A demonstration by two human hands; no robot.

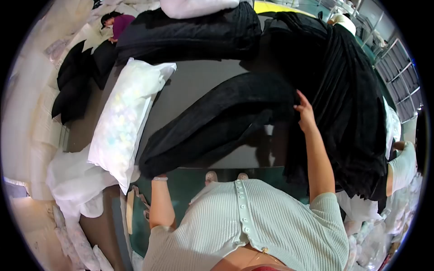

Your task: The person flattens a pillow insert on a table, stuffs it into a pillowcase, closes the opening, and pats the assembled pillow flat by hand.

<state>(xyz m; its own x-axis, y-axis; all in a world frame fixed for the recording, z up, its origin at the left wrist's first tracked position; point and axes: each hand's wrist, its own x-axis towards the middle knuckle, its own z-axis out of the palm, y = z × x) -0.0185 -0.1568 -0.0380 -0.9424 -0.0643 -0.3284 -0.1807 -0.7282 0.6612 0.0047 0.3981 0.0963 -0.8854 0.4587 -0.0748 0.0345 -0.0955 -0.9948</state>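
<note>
A long piece of black cloth (217, 108) stretches in a bowed fold between my hands, above the grey table. My right hand (306, 113) grips its far right end, thumb and fingers closed on the edge. At the near left end, my left hand (160, 176) is mostly covered by the cloth; only the wrist and a bit of the hand show, and the cloth bunches over it. A plump white pillow (122, 113) with pale coloured filling showing through lies on the table, left of the cloth.
A tall heap of black cloth (348, 108) hangs over the table's right side. More black cloth (190, 34) is piled at the back, under a white bundle (199, 7). Black pieces (74, 90) lie at the left. Co-workers are at back left (121, 25) and right (402, 167).
</note>
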